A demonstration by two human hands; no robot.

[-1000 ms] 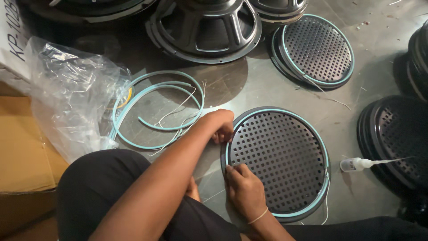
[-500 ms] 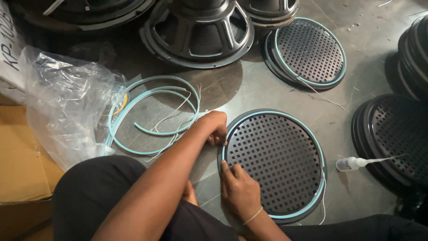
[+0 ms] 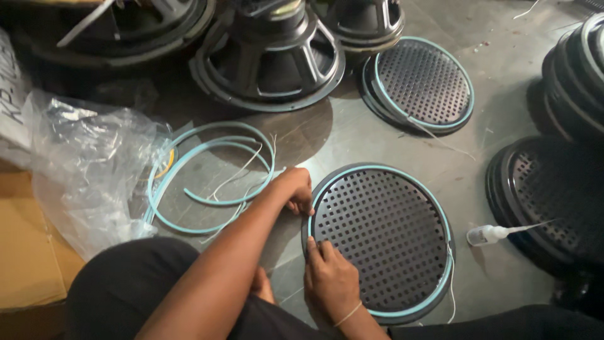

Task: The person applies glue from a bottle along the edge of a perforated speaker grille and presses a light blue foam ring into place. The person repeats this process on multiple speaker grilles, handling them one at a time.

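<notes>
Dull grey floor [image 3: 352, 135] with scuffs and faint scratches, dim light with soft shadows, black speaker units [image 3: 270, 53] crowded along the top edge, stacked black grilles [image 3: 553, 195] at the right, crumpled clear plastic bag [image 3: 88, 170] and brown cardboard box [image 3: 25, 252] at the left

Dim, soft overhead light; slightly blurred throughout.

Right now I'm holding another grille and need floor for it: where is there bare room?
Bare floor lies between the near grille and the far grille. Another patch sits above the glue bottle. Crowded: the trim strips by the plastic bag.
</notes>
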